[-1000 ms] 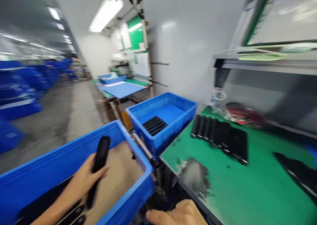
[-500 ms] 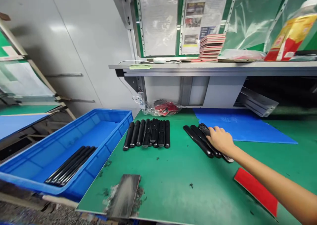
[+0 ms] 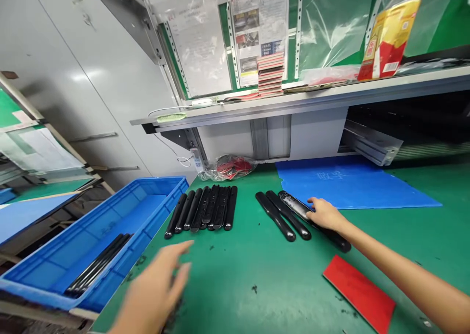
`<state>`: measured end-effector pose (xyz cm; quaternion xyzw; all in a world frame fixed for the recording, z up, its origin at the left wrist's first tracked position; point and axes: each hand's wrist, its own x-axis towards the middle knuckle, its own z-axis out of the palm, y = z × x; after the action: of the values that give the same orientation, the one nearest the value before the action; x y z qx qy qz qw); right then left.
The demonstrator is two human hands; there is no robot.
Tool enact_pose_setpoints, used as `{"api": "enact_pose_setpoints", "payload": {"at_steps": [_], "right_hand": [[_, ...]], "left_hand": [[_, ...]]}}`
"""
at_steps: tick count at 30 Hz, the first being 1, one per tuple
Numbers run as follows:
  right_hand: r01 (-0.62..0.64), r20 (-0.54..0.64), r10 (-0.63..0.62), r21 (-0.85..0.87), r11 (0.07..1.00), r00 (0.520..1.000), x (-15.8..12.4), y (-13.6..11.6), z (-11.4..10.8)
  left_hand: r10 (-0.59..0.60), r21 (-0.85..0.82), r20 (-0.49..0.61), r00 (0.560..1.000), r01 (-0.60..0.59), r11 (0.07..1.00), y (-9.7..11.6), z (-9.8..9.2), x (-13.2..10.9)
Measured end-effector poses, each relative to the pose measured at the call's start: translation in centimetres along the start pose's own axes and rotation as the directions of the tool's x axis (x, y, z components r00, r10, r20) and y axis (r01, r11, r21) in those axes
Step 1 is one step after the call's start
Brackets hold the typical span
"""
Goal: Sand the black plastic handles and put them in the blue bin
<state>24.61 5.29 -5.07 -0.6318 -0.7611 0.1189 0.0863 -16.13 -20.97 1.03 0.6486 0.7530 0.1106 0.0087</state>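
One smooth, shiny wall (image 3: 84,79) stands behind the flat green worktop (image 3: 279,265). Left of the worktop sits a blue plastic tub (image 3: 55,258). Above the worktop, the left hand (image 3: 157,280), unseen half a second ago, spreads blurry fingers. On the worktop, the right hand (image 3: 325,214) touches a long, rounded black piece (image 3: 295,206); I can't tell if its fingers grip.

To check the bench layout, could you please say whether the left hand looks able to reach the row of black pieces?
Probably yes: the left hand, seemingly open, is near the row of black pieces, with nothing bulky between them.
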Motion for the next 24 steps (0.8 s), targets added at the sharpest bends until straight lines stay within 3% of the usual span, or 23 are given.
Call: {"api": "enact_pose_setpoints", "payload": {"at_steps": [3, 5, 7, 9, 12, 15, 17, 19, 21, 23, 24], "right_hand": [[0.048, -0.11, -0.056, -0.069, 0.996, 0.992, -2.5, 0.2, -0.4], [0.066, -0.158, -0.085, -0.12, 0.991, 0.984, -4.4, 0.3, -0.6], [0.093, -0.168, -0.121, -0.163, 0.982, 0.978, -6.1, 0.6, -0.7], [0.127, -0.152, -0.157, -0.191, 0.973, 0.976, -7.3, 1.0, -0.7], [0.13, -0.119, -0.154, -0.19, 0.973, 0.981, -7.7, 2.3, -0.5], [0.081, -0.143, -0.094, -0.095, 0.992, 0.985, -6.7, 3.7, -0.4], [0.049, -0.169, -0.038, 0.059, 0.997, 0.985, -5.8, 4.1, -0.6], [-0.037, -0.108, 0.072, 0.299, 0.954, 0.992, -5.2, 3.6, -1.2], [-0.165, 0.034, 0.173, 0.523, 0.836, 0.984, -5.1, 2.0, -1.7], [-0.214, 0.123, 0.176, 0.61, 0.763, 0.977, -5.1, 0.1, -1.7], [-0.186, 0.115, 0.146, 0.595, 0.782, 0.983, -5.0, -0.8, -1.6]], "left_hand": [[0.227, -0.151, 0.221, 0.949, -0.197, 0.969, 11.1, 4.2, 6.2], [0.22, -0.172, 0.188, 0.957, -0.188, 0.967, 17.8, 7.2, 10.4], [0.121, -0.162, 0.174, 0.977, -0.092, 0.982, 22.3, 9.2, 13.5], [0.012, -0.152, 0.184, 0.983, 0.016, 0.988, 24.1, 10.1, 15.5], [-0.099, -0.16, 0.234, 0.967, 0.138, 0.977, 23.1, 9.9, 17.0], [-0.172, -0.239, 0.309, 0.936, 0.251, 0.938, 19.8, 9.0, 17.5], [-0.195, -0.345, 0.366, 0.91, 0.328, 0.879, 17.5, 8.4, 17.6], [-0.196, -0.473, 0.453, 0.869, 0.421, 0.774, 15.8, 7.7, 17.4], [-0.172, -0.578, 0.554, 0.815, 0.525, 0.624, 14.4, 6.5, 16.5], [-0.125, -0.653, 0.619, 0.776, 0.596, 0.467, 12.8, 4.7, 14.6], [-0.096, -0.692, 0.623, 0.776, 0.604, 0.394, 11.8, 3.4, 13.1]]}}
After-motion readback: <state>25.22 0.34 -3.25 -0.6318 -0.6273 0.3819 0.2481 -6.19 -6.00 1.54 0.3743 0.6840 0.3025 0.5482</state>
